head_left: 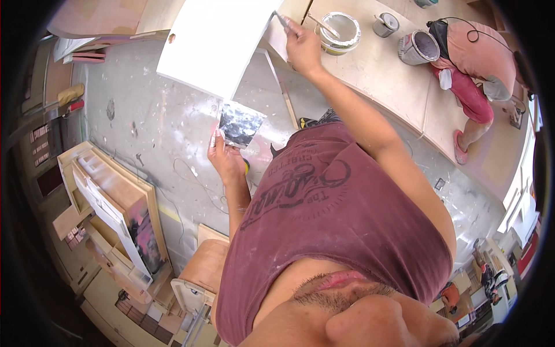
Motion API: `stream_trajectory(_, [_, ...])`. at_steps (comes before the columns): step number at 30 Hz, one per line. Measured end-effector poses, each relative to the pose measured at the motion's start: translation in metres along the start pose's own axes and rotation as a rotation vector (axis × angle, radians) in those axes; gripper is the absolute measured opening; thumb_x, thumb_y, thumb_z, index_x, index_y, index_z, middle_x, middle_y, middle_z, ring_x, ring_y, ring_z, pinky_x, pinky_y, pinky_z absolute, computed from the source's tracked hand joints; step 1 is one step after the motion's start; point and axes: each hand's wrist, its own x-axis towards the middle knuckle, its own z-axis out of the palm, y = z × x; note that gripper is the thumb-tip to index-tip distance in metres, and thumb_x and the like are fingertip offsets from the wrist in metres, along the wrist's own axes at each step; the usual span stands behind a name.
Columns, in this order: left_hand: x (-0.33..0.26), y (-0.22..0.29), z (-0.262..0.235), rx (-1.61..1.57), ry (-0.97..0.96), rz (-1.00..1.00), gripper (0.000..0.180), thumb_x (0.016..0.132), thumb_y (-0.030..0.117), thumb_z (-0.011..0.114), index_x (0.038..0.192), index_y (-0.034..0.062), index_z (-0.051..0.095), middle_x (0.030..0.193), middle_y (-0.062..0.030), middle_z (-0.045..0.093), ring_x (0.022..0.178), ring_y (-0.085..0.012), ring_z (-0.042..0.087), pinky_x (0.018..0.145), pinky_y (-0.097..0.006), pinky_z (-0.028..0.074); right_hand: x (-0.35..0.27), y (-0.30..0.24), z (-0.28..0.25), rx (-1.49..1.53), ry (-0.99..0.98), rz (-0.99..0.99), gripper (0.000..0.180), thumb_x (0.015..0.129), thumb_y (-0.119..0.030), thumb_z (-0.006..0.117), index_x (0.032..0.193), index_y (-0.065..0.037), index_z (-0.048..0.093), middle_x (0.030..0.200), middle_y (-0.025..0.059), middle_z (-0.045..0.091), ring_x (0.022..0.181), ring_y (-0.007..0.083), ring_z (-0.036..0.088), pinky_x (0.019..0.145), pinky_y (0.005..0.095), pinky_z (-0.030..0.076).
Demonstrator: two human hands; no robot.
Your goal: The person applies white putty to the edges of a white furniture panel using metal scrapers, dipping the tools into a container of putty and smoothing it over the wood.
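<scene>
A flat white panel (215,43) with a round hole near its left edge lies ahead of me. My right hand (303,49) is closed on a thin dark tool (280,19), which looks like a putty knife. The tool's tip is at the panel's right edge. Lower down, my left hand (227,159) grips a square plate (240,124) covered in dark and whitish smears. This plate is close below the panel's near corner. To the right of my right hand, a tub of pale paste (339,34) has a stick (324,25) leaning in it.
The tub, a small can (385,25) and a larger grey-smeared bucket (418,47) stand on a wooden worktable (376,72). Another person (477,52) is at its right. Stacked wooden panels (118,208) stand at left; a cable (188,179) crosses the spattered floor.
</scene>
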Motion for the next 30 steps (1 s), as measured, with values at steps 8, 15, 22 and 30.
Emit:
stream_trajectory(8, [-0.001,0.0,0.008,-0.047,-0.086,-0.001,0.025,0.098,0.013,0.051,0.112,-0.0068,0.056,0.107,-0.0134,0.064,0.092,-0.0197,0.065,0.077,-0.031,0.054,-0.065,-0.012,0.006,0.203,-0.153,-0.063,0.03,0.092,-0.012,0.056,0.121,-0.009,0.065,0.067,0.0134,0.063,0.06,0.0102,0.052,0.059,0.0304,0.046])
stream_trajectory(15, [-0.001,-0.006,-0.002,-0.043,-0.02,-0.015,0.026,0.097,0.016,0.05,0.113,-0.0044,0.055,0.106,-0.0124,0.062,0.096,-0.0185,0.062,0.078,-0.028,0.05,0.043,0.026,-0.026,0.121,0.194,-0.17,0.027,0.09,-0.013,0.059,0.114,-0.004,0.067,0.076,0.0128,0.069,0.065,0.0152,0.057,0.066,0.0315,0.049])
stream_trajectory(22, [-0.004,-0.017,-0.014,-0.037,-0.005,-0.015,0.022,0.097,0.016,0.051,0.109,-0.0023,0.056,0.102,-0.0095,0.062,0.091,-0.0163,0.061,0.075,-0.027,0.05,0.082,0.021,-0.026,0.225,0.096,-0.17,0.031,0.088,-0.006,0.052,0.115,0.002,0.064,0.099,0.018,0.07,0.093,0.0204,0.065,0.084,0.0307,0.048])
stream_trajectory(30, [-0.009,-0.018,-0.014,-0.06,0.042,-0.016,0.019,0.097,0.012,0.05,0.108,-0.0022,0.057,0.1,-0.0072,0.064,0.086,-0.0134,0.063,0.069,-0.023,0.049,0.028,0.002,-0.014,0.051,0.072,-0.046,0.029,0.088,-0.016,0.056,0.114,-0.007,0.068,0.093,0.0239,0.067,0.084,0.0309,0.068,0.078,0.0364,0.05])
